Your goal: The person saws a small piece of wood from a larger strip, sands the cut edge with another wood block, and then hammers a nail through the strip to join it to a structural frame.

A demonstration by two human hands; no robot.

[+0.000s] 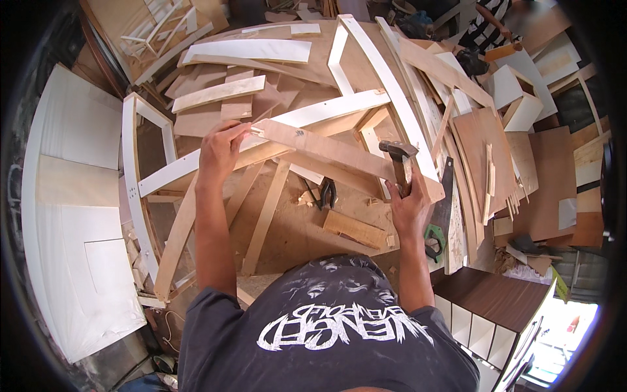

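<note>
My right hand (410, 202) is closed around the handle of a hammer (400, 150), its dark metal head pointing up and away from me. That hand is at the right end of a long plywood strip (326, 149), which lies slanting across a white-faced wooden frame (186, 161). At the strip's left end, my left hand (222, 145) has its fingers pinched together. A small pale piece shows at the fingertips, too small to name. Below the strip, dark-handled pliers (328, 193) and a short wood block (354, 229) rest on the plywood work surface (294, 222).
A handsaw with a green handle (435, 242) lies right of my right hand. White and bare boards (245, 51) are stacked at the far side. Plywood sheets (480, 163) lean at the right. A brown-topped cabinet (499, 297) stands near right. Another person (486, 26) is at far right.
</note>
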